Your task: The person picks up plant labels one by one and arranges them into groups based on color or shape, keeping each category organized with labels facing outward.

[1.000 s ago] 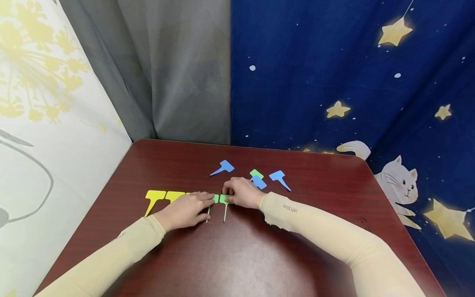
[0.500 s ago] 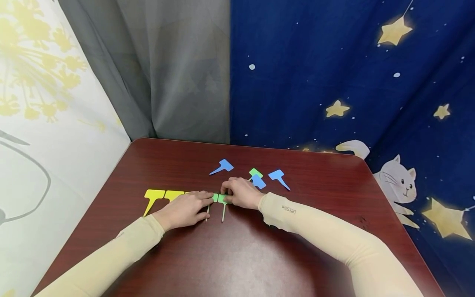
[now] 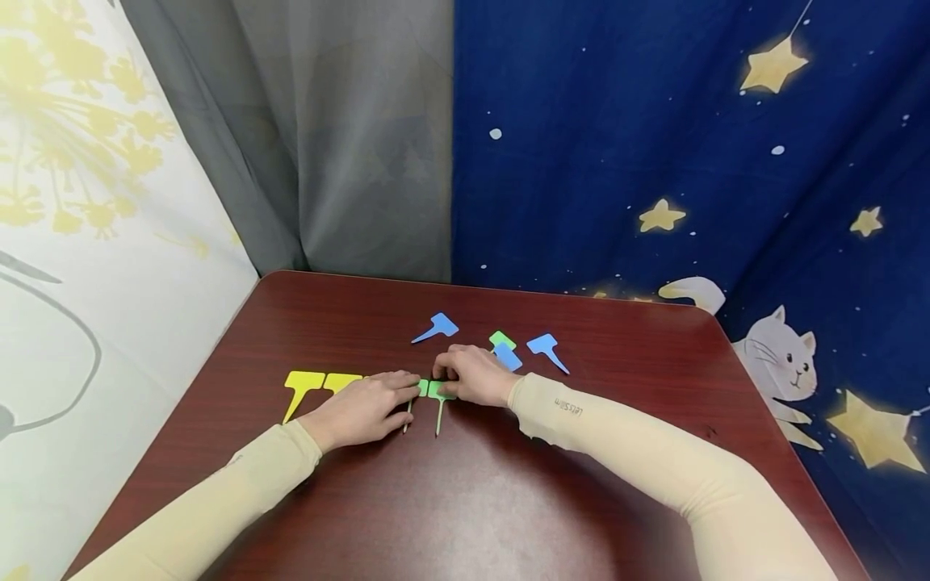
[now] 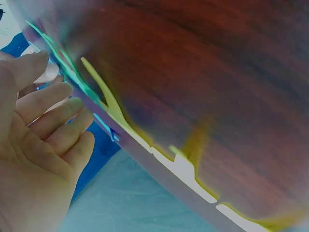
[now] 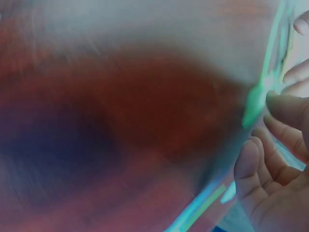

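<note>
T-shaped plant labels lie in a row on the table. My right hand [image 3: 474, 375] pinches a green plant label [image 3: 436, 390] by its head, with the stem pointing toward me. In the right wrist view, the thumb of the right hand [image 5: 275, 174] touches that green label [image 5: 255, 104]. My left hand [image 3: 362, 411] rests its fairly straight fingertips on the neighbouring green label [image 3: 423, 388], covering part of it. Left of that hand, yellow labels [image 3: 305, 380] continue the row, partly hidden by it. The left wrist view shows the left hand [image 4: 48, 140] with loosely extended fingers beside the yellow labels [image 4: 183, 169].
Behind the row lie a blue label [image 3: 440, 324], another blue label [image 3: 507, 357] overlapping a green one [image 3: 499, 337], and a third blue label [image 3: 543, 344] at the right. The dark red table [image 3: 617, 379] ends at grey and blue curtains [image 3: 552, 161].
</note>
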`<act>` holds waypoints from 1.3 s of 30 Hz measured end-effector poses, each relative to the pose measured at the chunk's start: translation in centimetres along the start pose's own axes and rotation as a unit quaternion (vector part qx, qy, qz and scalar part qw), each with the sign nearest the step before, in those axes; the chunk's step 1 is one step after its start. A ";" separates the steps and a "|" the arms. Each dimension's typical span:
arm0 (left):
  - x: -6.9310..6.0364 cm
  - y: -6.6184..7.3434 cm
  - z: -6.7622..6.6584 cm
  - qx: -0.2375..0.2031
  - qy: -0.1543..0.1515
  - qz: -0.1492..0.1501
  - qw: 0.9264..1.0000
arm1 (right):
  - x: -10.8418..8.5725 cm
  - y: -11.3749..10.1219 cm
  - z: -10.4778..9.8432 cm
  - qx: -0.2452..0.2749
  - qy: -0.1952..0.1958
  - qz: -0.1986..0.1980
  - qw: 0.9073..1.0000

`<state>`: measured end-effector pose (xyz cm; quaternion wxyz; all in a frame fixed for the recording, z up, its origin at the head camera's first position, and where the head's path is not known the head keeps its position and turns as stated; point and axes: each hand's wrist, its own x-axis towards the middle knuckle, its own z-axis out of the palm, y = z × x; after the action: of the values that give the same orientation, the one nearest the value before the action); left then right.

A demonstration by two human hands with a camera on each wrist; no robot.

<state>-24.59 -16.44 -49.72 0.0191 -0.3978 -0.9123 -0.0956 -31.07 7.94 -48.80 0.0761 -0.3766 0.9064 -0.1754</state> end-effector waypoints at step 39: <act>1.4 2.5 0.9 0.030 -0.041 0.059 0.997 | -0.7 7.6 -4.0 -0.105 -0.016 0.258 0.960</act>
<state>-23.67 -13.60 -50.07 -0.0010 -0.4537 -0.8897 -0.0508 -36.64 14.42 -47.97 0.0933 -0.1382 0.9848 -0.0478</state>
